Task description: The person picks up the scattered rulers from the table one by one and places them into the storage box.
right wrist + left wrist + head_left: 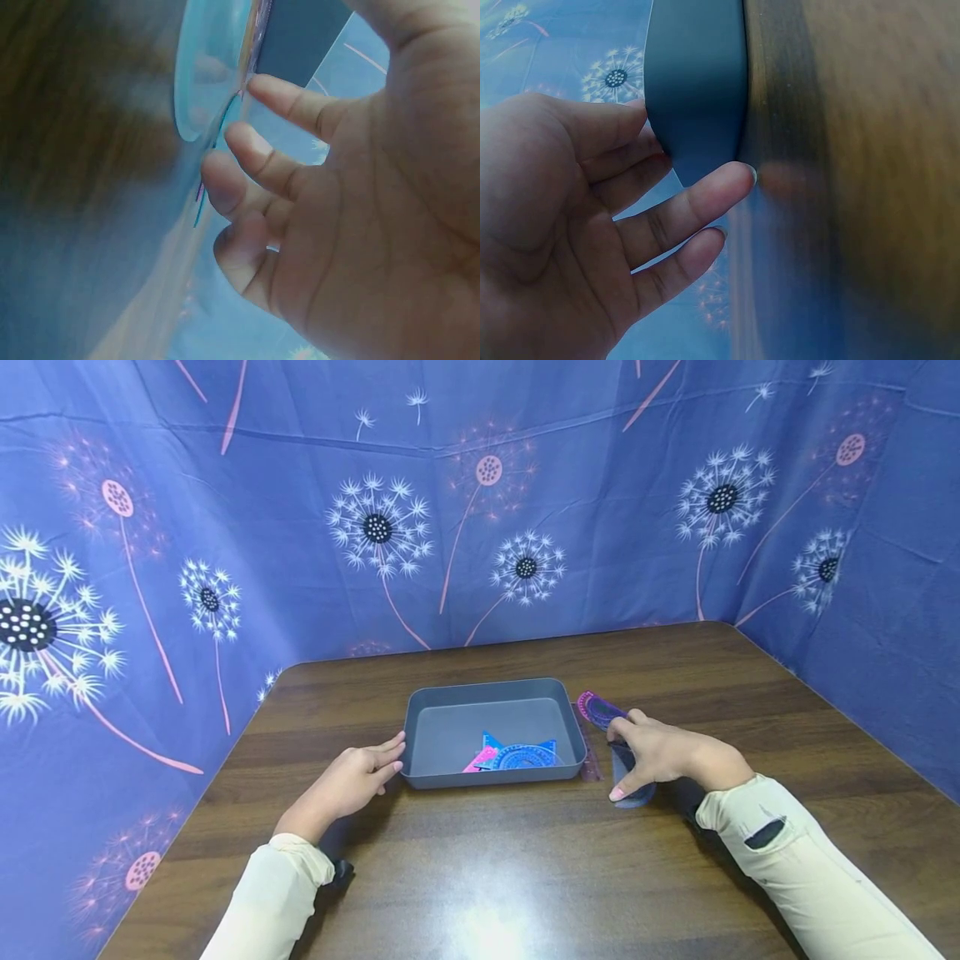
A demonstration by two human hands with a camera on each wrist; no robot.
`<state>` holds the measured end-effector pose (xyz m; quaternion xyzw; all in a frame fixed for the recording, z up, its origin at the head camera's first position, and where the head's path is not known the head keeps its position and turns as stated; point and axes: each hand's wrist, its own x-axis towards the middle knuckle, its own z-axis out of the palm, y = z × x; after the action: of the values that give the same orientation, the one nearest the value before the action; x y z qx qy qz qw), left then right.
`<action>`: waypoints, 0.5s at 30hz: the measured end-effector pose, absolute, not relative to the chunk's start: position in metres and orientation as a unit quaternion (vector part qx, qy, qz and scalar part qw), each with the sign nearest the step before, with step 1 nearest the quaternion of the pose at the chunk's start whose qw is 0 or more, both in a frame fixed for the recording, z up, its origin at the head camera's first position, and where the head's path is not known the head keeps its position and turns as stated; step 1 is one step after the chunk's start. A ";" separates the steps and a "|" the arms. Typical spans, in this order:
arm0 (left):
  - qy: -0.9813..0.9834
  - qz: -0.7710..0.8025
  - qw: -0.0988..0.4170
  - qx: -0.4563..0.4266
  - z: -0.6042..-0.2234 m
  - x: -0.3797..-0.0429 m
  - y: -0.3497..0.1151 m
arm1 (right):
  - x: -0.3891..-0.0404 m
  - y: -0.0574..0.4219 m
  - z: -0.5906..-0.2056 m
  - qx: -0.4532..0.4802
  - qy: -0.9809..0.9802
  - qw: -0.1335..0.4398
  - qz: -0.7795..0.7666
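Beside the tray (450, 779), a translucent piece (622, 763) is spanned on the surface (375, 877) by the wide right grip (660, 752), any pinch unclear, the tray being touched, presumably for steadiness, by the straight-fingered left grip (348, 783).

Blue fabric backdrop (600, 527) w/ white & pink dandelion print (377, 529), creased, spans rear, L & R sides. Brown wood-grain table (420, 852), rear corners rounded, sits in front. Bright light reflection (491, 931) shows at near ctr.

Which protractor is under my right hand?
The translucent grey-blue protractor, on the table beneath your right hand. The pink-and-purple protractor lies farther back; the bright blue protractor sits inside the tray.
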<state>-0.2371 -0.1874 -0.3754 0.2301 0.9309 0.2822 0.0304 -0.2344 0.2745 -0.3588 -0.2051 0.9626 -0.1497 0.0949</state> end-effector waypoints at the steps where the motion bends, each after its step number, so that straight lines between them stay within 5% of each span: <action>1: 0.931 0.282 0.030 0.230 -0.375 -0.237 -0.187 | -0.235 0.275 -0.359 -0.207 0.961 0.097 -0.155; 15: 0.931 0.283 0.034 0.230 -0.372 -0.236 -0.187 | -0.237 0.275 -0.361 -0.190 0.959 0.120 -0.174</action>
<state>-0.2358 -0.1873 -0.3724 0.2296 0.9307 0.2826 0.0337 -0.2368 0.2748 -0.3607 -0.1902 0.9587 -0.1745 0.1197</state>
